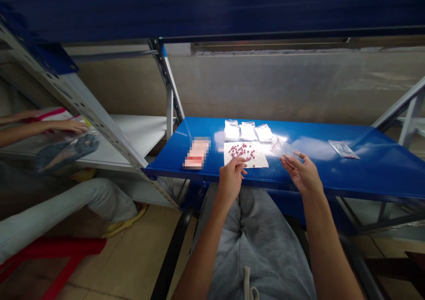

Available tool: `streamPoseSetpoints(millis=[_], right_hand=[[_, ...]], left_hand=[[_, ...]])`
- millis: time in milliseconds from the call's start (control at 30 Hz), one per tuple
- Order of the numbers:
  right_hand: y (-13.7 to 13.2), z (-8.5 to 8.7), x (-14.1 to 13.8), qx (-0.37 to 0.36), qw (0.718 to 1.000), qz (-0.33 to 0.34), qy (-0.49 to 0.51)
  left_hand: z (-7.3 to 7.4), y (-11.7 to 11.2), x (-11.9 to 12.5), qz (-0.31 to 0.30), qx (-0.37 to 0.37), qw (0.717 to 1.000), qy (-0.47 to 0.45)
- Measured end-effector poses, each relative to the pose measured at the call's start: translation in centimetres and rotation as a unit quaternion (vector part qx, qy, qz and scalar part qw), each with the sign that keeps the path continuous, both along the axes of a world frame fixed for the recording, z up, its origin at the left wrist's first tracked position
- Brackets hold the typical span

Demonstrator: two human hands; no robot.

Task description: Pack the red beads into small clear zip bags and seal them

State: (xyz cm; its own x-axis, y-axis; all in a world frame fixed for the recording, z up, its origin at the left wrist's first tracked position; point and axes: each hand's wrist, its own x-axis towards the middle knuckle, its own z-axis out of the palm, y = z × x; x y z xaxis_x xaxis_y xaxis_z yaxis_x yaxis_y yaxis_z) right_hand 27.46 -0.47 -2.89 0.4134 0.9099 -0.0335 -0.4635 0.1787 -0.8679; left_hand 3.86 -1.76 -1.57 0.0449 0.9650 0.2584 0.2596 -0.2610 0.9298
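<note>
1. The left hand (231, 180) is almost closed. Its fingertips (240, 160) pinch together at the near edge of the white paper (257, 159). They are very close to the pills, but I cannot tell if they have hold of one.
2. The right hand (302, 172) is half open, with its palm turned up a little. Its thumb and first finger hold a small clear zip bag (281, 148) by one end, just to the right of the white paper. The bag is tilted and hangs over the paper's far corner.
3. Many small red pills (242, 151) lie in a loose group on the white paper, just past the left fingertips.
4. Three small white packets (248, 132) sit in a row, just behind the white paper.
5. A pink packet (196, 152), too blurry to read, lies just left of the white paper.
6. A flat clear bag (343, 149) lies well to the right of the white paper, on the blue metal shelf (372, 167).
7. Far to the left of the white paper, another person's hand (68, 126) rests on a clear plastic bag (68, 149) on a white shelf (139, 132).
</note>
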Motion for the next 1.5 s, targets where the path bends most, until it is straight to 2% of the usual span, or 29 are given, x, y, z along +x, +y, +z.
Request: streamPoseSetpoints(millis=[100, 200, 300, 400, 633, 800, 900, 1033, 1133, 1233, 1333, 1500], right_hand=[[0.5, -0.1, 0.1, -0.004, 1.0, 0.012, 0.021], [1.2, -0.3, -0.2, -0.005, 1.0, 0.022, 0.012], [2.1, -0.4, -0.6, -0.002, 1.0, 0.024, -0.007], [3.0, -0.4, -1.0, -0.002, 0.999, 0.025, -0.02], [4.0, -0.5, -1.7, 0.003, 0.999, 0.024, -0.027], [4.3, -1.3, -1.6, -0.003, 1.0, 0.005, -0.031], [5.1, -1.9, -1.5, 0.0, 0.999, -0.039, -0.038], [6.9, -2.4, -0.7, 0.009, 0.987, -0.131, -0.091], [8.1, -2.8, 0.2, -0.013, 0.968, -0.197, -0.155], [8.6, -3.4, 1.1, -0.053, 0.941, -0.247, -0.224], [8.6, -4.0, 1.5, -0.076, 0.923, -0.253, -0.28], [7.8, -3.5, 1.4, -0.097, 0.889, -0.256, -0.368]], left_hand=[[1.6, 4.8, 0.1, 0.019, 0.079, 0.99, 0.117], [1.4, 8.3, 0.8, -0.032, 0.128, 0.96, 0.248], [0.7, 10.2, 1.5, -0.056, 0.136, 0.936, 0.319], [0.1, 11.2, 2.0, -0.071, 0.139, 0.926, 0.343], [-0.3, 12.3, 1.7, -0.086, 0.152, 0.95, 0.26], [-0.1, 11.7, 0.6, -0.019, 0.17, 0.961, 0.216], [0.0, 11.2, 0.1, 0.016, 0.172, 0.964, 0.201], [0.4, 11.2, 0.4, 0.007, 0.173, 0.962, 0.212], [0.8, 11.8, 2.0, -0.026, 0.16, 0.956, 0.247], [1.1, 12.4, 4.9, -0.089, 0.126, 0.937, 0.313], [0.9, 12.5, 8.4, -0.127, 0.106, 0.919, 0.357], [0.3, 11.7, 12.3, -0.128, 0.083, 0.911, 0.383]])
